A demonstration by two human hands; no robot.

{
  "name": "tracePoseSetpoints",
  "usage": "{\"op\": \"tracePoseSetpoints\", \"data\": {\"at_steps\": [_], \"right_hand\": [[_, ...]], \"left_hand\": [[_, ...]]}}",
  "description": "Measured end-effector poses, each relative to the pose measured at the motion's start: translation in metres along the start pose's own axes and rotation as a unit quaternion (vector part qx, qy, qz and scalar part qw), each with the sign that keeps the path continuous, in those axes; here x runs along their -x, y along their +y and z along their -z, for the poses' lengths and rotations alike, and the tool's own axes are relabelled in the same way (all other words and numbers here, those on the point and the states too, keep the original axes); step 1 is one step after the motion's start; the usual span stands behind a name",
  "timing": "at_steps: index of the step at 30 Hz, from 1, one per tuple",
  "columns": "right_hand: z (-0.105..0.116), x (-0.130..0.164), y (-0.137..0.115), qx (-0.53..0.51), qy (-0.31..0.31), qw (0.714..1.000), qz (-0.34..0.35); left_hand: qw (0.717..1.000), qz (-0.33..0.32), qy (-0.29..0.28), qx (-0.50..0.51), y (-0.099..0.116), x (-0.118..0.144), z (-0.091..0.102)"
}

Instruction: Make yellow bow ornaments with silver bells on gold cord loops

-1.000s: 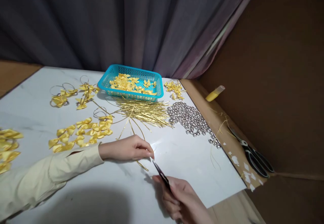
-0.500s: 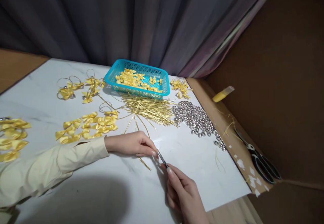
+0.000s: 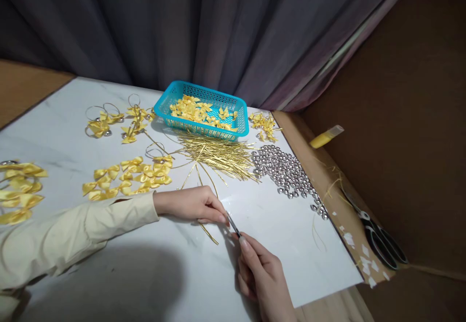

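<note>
My left hand (image 3: 192, 204), in a cream sleeve, lies palm down on the white table sheet (image 3: 109, 273) with its fingertips pinched together on the surface. A gold cord (image 3: 208, 233) runs out from under it. My right hand (image 3: 260, 273) grips small dark tweezers (image 3: 233, 225), whose tip meets the left fingertips. Whatever sits between fingertips and tweezer tip is too small to make out.
A blue basket (image 3: 204, 118) of yellow bows stands at the back. In front lie a heap of gold cords (image 3: 218, 154) and a pile of silver bells (image 3: 286, 171). Loose yellow bows (image 3: 127, 178) lie left. Black scissors (image 3: 378, 237) and a yellow glue stick (image 3: 325, 137) lie on the cardboard at right.
My right hand has moved up and left, bringing the tweezers' tip from below the left fingertips to touch them. The left hand has stayed in place. The view has shifted slightly.
</note>
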State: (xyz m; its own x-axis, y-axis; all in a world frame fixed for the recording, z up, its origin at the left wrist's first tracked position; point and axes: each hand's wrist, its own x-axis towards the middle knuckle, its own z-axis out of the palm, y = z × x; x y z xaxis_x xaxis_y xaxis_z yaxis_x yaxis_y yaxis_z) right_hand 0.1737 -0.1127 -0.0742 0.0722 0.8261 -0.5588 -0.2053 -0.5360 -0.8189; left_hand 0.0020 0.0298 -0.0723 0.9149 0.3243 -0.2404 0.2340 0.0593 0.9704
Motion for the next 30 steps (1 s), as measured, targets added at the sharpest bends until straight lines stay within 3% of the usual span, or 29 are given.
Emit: {"op": "tracePoseSetpoints", "data": {"at_steps": [30], "right_hand": [[-0.0007,0.0007,-0.0031,-0.049,0.019,0.999,-0.006]], "left_hand": [[1.0,0.011,0.009,0.022,-0.0044,-0.0008,-0.0012]]}}
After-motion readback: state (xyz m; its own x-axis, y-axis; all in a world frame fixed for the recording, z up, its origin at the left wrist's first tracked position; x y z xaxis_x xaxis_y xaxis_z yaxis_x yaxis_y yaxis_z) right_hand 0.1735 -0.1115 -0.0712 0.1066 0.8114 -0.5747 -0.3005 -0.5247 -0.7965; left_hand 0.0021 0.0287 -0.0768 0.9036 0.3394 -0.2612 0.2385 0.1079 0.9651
